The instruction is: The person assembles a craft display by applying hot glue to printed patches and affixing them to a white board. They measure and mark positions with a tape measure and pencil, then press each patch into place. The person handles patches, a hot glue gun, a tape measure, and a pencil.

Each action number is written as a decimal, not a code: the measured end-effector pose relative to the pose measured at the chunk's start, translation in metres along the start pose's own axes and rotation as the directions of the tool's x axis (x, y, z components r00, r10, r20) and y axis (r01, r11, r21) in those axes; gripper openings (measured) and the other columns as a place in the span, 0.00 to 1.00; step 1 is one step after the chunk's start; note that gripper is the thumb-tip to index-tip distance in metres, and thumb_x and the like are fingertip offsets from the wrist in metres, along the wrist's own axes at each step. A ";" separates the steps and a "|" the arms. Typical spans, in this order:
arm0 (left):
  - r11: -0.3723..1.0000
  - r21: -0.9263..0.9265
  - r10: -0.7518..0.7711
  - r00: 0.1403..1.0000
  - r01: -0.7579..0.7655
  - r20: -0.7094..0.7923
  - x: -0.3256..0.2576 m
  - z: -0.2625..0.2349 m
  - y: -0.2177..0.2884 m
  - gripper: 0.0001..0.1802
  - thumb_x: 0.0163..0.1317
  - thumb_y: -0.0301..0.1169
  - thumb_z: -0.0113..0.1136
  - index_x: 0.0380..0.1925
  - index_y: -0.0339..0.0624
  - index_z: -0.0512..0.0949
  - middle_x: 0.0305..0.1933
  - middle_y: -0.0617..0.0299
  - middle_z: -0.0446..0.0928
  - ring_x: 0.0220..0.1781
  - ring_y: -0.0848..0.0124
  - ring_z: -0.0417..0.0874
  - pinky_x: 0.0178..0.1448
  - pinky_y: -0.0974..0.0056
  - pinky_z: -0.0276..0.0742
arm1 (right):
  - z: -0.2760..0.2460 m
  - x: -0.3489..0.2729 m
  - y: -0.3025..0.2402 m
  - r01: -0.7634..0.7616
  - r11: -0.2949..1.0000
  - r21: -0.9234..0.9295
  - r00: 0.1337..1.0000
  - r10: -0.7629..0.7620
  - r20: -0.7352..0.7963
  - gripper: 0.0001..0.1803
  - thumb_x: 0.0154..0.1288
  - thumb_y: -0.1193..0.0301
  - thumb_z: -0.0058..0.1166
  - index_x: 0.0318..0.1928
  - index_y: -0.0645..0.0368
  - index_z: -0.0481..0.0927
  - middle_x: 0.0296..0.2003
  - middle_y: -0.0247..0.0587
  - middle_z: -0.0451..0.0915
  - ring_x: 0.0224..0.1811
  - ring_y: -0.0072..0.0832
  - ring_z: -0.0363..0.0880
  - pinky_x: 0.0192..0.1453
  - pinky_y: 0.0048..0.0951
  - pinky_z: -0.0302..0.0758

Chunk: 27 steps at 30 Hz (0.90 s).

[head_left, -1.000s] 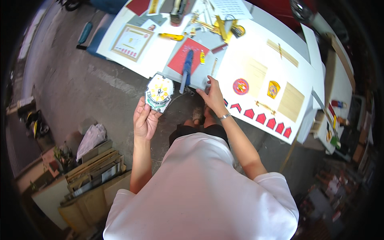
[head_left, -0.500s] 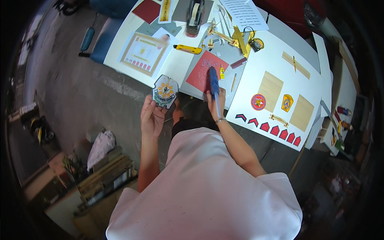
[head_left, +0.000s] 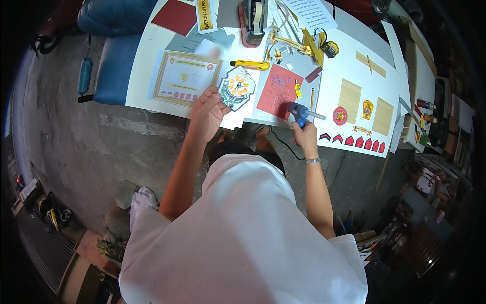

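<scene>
My left hand (head_left: 206,114) pinches the lower left edge of a shield-shaped patch (head_left: 237,87) with a yellow sun design and a green lower border. The patch is up at the table's near edge, face visible, beside a framed certificate (head_left: 185,76). In my right hand (head_left: 305,136) is a blue hot glue gun (head_left: 298,112), fingers wrapped round its handle. A pale glue stick (head_left: 316,115) juts from the gun toward the right. Just beyond the gun lies a red sheet (head_left: 276,93) strewn with clear glue bits.
A yellow utility knife (head_left: 253,65), tape dispenser (head_left: 251,23), small yellow tube (head_left: 297,88), pencil (head_left: 312,100) and tape measure (head_left: 331,48) lie on the table. At right, a white board (head_left: 372,91) carries a round patch (head_left: 339,116) and several red chevrons. A black cord (head_left: 286,144) hangs below the table edge.
The glue gun has turned from pointing away over the red sheet to lying sideways, nearer the table's front edge. My left hand has brought the patch farther over the table and tilted it.
</scene>
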State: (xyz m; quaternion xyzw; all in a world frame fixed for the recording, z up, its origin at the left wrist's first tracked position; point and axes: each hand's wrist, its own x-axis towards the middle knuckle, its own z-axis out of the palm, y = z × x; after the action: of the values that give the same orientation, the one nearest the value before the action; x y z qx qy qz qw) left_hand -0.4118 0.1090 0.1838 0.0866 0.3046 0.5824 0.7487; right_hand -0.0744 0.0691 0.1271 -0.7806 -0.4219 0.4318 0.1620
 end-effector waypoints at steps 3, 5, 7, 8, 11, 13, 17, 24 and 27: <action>0.999 0.053 -0.014 0.993 0.008 0.114 0.006 -0.006 0.006 0.02 0.75 0.26 0.55 0.44 0.42 0.74 0.48 0.56 0.83 0.53 0.68 0.85 0.61 0.58 0.80 | -0.013 -0.023 -0.022 0.018 0.971 0.239 0.999 -0.027 0.034 0.17 0.70 0.65 0.61 0.44 0.71 0.84 0.35 0.47 0.88 0.15 0.26 0.80 0.22 0.29 0.76; 0.989 0.150 -0.034 0.991 0.015 0.128 0.006 -0.010 0.011 0.02 0.76 0.25 0.56 0.44 0.39 0.75 0.47 0.57 0.83 0.52 0.70 0.85 0.60 0.59 0.82 | -0.027 -0.044 -0.035 0.032 0.874 0.485 0.988 -0.100 0.115 0.18 0.73 0.64 0.60 0.48 0.71 0.83 0.40 0.50 0.89 0.17 0.26 0.80 0.24 0.29 0.78; 0.965 0.260 -0.048 0.992 0.016 0.118 0.004 -0.009 0.015 0.03 0.76 0.25 0.57 0.44 0.39 0.75 0.46 0.57 0.83 0.50 0.71 0.85 0.58 0.60 0.83 | -0.029 -0.066 -0.049 0.114 0.791 0.602 0.965 -0.233 0.123 0.21 0.76 0.63 0.56 0.54 0.73 0.79 0.47 0.59 0.88 0.18 0.26 0.81 0.28 0.29 0.82; 0.955 0.296 -0.043 0.995 0.014 0.090 0.002 -0.008 0.016 0.03 0.76 0.25 0.57 0.45 0.38 0.75 0.46 0.57 0.83 0.49 0.71 0.85 0.57 0.60 0.84 | -0.030 -0.075 -0.056 0.142 0.752 0.643 0.952 -0.282 0.120 0.22 0.76 0.63 0.55 0.55 0.74 0.79 0.48 0.61 0.87 0.18 0.26 0.81 0.29 0.29 0.82; 0.922 0.386 -0.041 0.999 0.024 0.035 -0.002 0.001 0.017 0.03 0.76 0.25 0.58 0.44 0.38 0.74 0.47 0.56 0.83 0.48 0.72 0.85 0.56 0.61 0.84 | -0.035 -0.093 -0.076 0.196 0.692 0.695 0.893 -0.418 0.164 0.24 0.75 0.63 0.54 0.56 0.75 0.77 0.50 0.68 0.85 0.18 0.27 0.82 0.31 0.29 0.85; 0.901 0.431 -0.057 0.998 0.049 0.007 -0.004 0.007 0.017 0.02 0.76 0.24 0.57 0.43 0.38 0.74 0.49 0.54 0.83 0.49 0.72 0.84 0.58 0.60 0.83 | -0.038 -0.100 -0.088 0.209 0.678 0.705 0.858 -0.473 0.201 0.25 0.74 0.63 0.54 0.57 0.75 0.76 0.50 0.68 0.85 0.19 0.28 0.83 0.31 0.30 0.85; 0.980 0.192 0.026 0.991 -0.051 0.132 -0.011 0.015 0.005 0.02 0.73 0.21 0.53 0.39 0.39 0.72 0.51 0.50 0.80 0.53 0.71 0.83 0.60 0.61 0.80 | -0.049 -0.105 -0.107 0.213 0.683 0.698 0.826 -0.508 0.245 0.25 0.73 0.63 0.55 0.57 0.75 0.76 0.49 0.67 0.86 0.20 0.28 0.83 0.32 0.30 0.86; 0.994 0.093 0.039 0.993 -0.050 0.114 -0.022 0.032 -0.008 0.04 0.70 0.19 0.50 0.37 0.39 0.69 0.51 0.46 0.79 0.48 0.71 0.81 0.57 0.63 0.79 | -0.073 -0.110 -0.116 0.198 0.724 0.661 0.832 -0.481 0.277 0.21 0.73 0.71 0.57 0.60 0.72 0.76 0.47 0.53 0.88 0.22 0.23 0.82 0.28 0.25 0.82; 0.981 0.189 0.033 0.997 -0.045 0.068 -0.032 0.045 -0.007 0.04 0.69 0.18 0.50 0.37 0.39 0.69 0.49 0.45 0.79 0.46 0.71 0.81 0.54 0.63 0.80 | -0.084 -0.110 -0.115 0.239 0.768 0.595 0.830 -0.480 0.285 0.21 0.73 0.69 0.56 0.59 0.72 0.77 0.47 0.54 0.88 0.22 0.24 0.82 0.28 0.25 0.82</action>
State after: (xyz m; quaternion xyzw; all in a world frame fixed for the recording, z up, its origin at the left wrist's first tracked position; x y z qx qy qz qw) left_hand -0.3858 0.0877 0.2276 0.1826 0.3329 0.5621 0.7348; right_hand -0.0957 0.0591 0.3053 -0.4931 -0.4539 0.6492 0.3597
